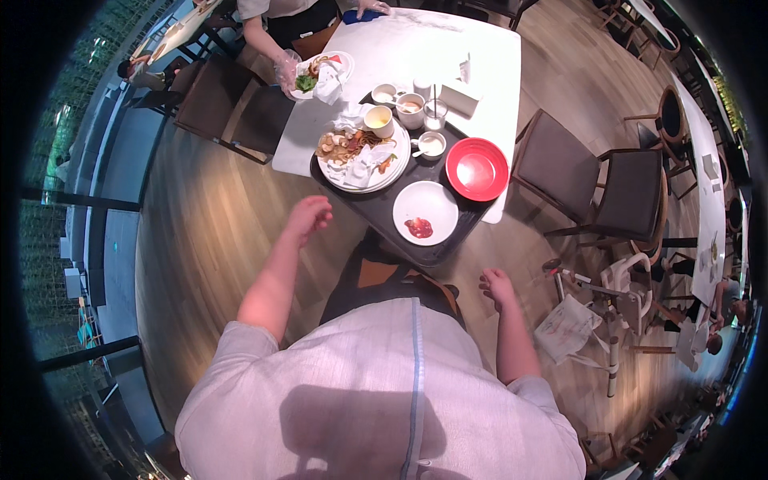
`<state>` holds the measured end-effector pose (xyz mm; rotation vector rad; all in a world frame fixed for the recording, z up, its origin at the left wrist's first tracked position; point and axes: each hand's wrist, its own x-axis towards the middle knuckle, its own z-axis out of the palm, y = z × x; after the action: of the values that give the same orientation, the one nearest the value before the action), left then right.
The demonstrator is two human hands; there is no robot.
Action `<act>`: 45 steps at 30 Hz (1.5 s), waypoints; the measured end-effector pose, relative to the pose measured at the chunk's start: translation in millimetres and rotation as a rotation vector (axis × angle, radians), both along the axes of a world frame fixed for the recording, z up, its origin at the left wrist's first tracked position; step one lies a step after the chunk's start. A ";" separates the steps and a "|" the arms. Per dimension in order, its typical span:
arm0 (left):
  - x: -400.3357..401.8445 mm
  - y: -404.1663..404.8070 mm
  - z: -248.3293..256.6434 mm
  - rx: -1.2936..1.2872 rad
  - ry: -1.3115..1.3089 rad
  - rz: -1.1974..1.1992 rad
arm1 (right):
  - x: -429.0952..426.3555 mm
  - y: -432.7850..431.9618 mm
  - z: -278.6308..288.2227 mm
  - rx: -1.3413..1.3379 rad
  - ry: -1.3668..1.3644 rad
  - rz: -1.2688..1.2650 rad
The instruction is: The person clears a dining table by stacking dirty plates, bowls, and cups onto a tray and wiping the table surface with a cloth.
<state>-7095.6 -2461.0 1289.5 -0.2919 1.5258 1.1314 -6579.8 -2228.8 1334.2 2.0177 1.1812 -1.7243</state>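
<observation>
My left hand (311, 217) hangs in the air just left of a black tray (372, 207), empty, with fingers loosely bent. On the other side, my right hand (497, 287) is low beside my body, below the tray's near corner, also empty. The tray overhangs the front of a white table (480, 36). It carries a stack of white plates (401, 157) with food scraps and crumpled tissues, a white plate (427, 204) smeared with red sauce, and a red bowl (477, 169). A yellowish cup (378, 122), a white mug (410, 111) and a small handled cup (429, 145) stand there too.
Across the table, a co-worker's gloved hand (288, 75) holds a plate of leftovers (345, 63); their other hand rests by a blue cloth (363, 16). A tissue box (461, 98) stands right. Chairs (558, 165) flank the table. A cloth bag (567, 329) hangs at right.
</observation>
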 end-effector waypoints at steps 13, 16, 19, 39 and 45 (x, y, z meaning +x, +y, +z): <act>-550.8 99.9 -292.6 0.565 -0.487 0.381 | -483.3 -6.6 -212.1 0.491 -0.213 -0.286; -605.2 114.6 -331.5 0.585 -0.548 0.325 | -564.6 -1.7 -222.8 0.701 -0.336 -0.175; -638.7 127.9 -347.3 0.606 -0.546 0.234 | -641.7 20.3 -221.9 0.865 -0.351 -0.092; -543.3 212.0 -372.7 0.628 -0.908 -0.655 | -814.9 49.6 -259.1 0.200 0.323 -0.332; -555.6 241.0 -350.2 0.529 -0.270 -1.241 | -785.6 34.5 -267.1 0.337 0.350 -0.421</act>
<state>-7651.1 -2220.0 939.2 0.7563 0.8165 0.3992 -7365.4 -2194.2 1067.1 2.3617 1.2899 -2.2877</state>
